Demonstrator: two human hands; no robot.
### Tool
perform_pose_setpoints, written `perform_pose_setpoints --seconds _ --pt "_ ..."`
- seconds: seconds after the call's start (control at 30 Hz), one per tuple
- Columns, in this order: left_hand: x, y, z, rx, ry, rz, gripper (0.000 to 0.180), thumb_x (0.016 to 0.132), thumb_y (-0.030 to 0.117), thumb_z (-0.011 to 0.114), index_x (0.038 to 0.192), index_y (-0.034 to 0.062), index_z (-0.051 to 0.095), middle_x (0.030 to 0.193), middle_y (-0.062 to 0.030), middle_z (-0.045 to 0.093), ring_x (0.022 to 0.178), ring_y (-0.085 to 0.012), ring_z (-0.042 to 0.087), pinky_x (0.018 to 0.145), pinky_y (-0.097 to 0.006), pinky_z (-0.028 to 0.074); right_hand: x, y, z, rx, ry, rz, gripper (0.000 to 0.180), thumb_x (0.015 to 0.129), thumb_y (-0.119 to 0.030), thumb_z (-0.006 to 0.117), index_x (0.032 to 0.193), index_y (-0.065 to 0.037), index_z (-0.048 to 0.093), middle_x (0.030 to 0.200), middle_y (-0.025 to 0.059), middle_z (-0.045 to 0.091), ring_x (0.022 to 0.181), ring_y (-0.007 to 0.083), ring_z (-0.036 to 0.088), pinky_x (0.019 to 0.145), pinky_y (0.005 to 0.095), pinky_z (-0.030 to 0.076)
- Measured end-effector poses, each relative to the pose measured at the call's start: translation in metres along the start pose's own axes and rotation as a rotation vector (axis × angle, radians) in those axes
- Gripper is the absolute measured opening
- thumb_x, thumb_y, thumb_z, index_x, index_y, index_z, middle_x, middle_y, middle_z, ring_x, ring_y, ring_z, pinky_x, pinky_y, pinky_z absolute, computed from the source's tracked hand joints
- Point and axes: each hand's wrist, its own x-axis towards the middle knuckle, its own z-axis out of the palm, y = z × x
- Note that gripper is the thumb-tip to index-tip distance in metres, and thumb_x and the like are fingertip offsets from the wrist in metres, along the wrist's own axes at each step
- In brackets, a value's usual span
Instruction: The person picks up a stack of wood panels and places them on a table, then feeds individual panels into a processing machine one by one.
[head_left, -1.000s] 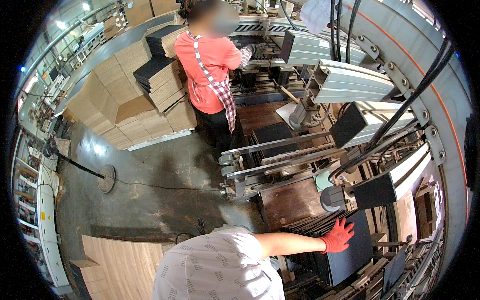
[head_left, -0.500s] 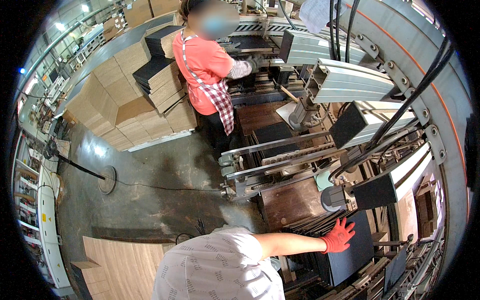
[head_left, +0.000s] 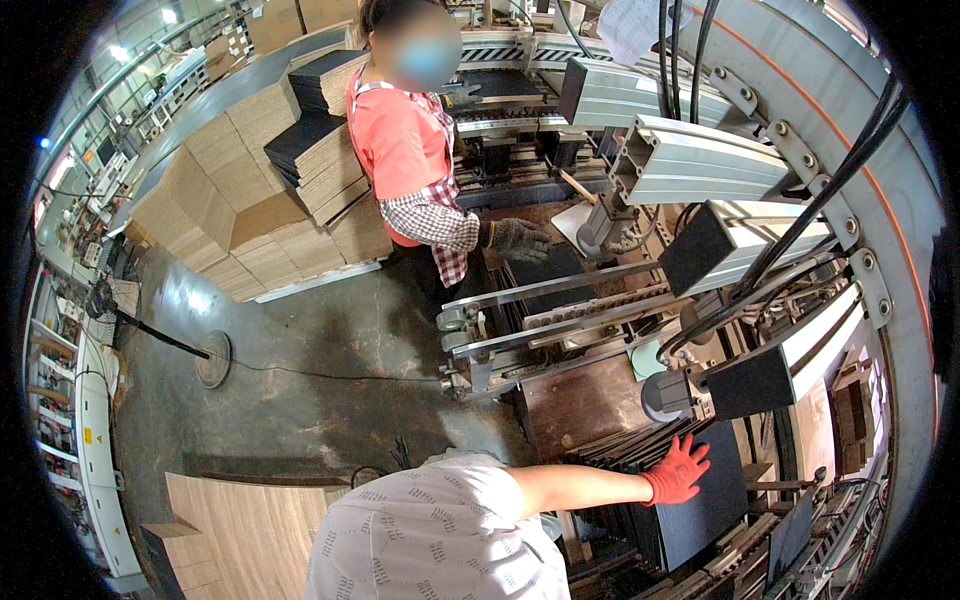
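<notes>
My left hand, in a red glove, rests with fingers spread on a dark flat board at the lower right. Beside it, under my forearm, thin dark panels stand packed close together on edge. My bare forearm reaches across from a white patterned sleeve. My right hand is out of view. Just above my hand sits a round suction-type pad on a bracket, below a beam with a black end cap.
A co-worker in a coral shirt and checked apron stands beyond, one gloved hand over a dark board. Stacked boards rise behind. Metal rails and overhead beams span the machine. A stand base and cable lie on the floor.
The co-worker has turned toward my side, and one gloved hand has come down from the far part of the machine to the nearer dark board. My left hand has not visibly moved.
</notes>
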Motion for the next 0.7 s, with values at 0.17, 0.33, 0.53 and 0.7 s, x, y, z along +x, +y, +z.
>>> perform_pose_setpoints --seconds 0.17,0.33,0.53,0.7 --pt "-0.001 0.002 -0.006 0.002 -0.024 0.008 0.065 0.087 0.051 0.055 0.140 0.0126 0.051 0.153 -0.0155 0.035 0.136 -0.0491 0.031 0.104 -0.064 0.029 -0.003 0.001 -0.003 -0.003 0.000 0.009 0.102 0.076 -0.047 0.074 0.153 -0.007 0.020 0.109 0.0263 0.063 0.096 0.0417 0.063 0.085 0.0475 0.051" --pt "-0.002 0.003 -0.009 0.001 -0.039 0.006 0.065 0.087 0.050 0.055 0.140 0.0124 0.051 0.153 -0.0158 0.035 0.136 -0.0493 0.031 0.104 -0.064 0.029 -0.004 0.000 -0.003 -0.003 -0.006 0.012 0.103 0.076 -0.046 0.075 0.153 -0.007 0.020 0.110 0.0264 0.062 0.098 0.0416 0.062 0.086 0.0475 0.051" --pt "-0.003 0.003 -0.011 -0.009 -0.033 0.005 0.065 0.087 0.050 0.055 0.140 0.0126 0.051 0.153 -0.0157 0.034 0.136 -0.0493 0.030 0.104 -0.064 0.028 -0.006 0.002 -0.009 -0.001 -0.009 0.020 0.103 0.075 -0.044 0.076 0.153 -0.007 0.019 0.111 0.0265 0.062 0.099 0.0414 0.062 0.087 0.0475 0.050" --pt "-0.002 0.004 -0.009 0.001 -0.028 0.008 0.066 0.086 0.050 0.056 0.140 0.0122 0.051 0.153 -0.0161 0.034 0.136 -0.0495 0.031 0.104 -0.064 0.028 -0.008 0.006 -0.018 -0.001 -0.004 0.028 0.104 0.074 -0.043 0.077 0.153 -0.007 0.019 0.112 0.0265 0.061 0.100 0.0413 0.061 0.088 0.0475 0.050"
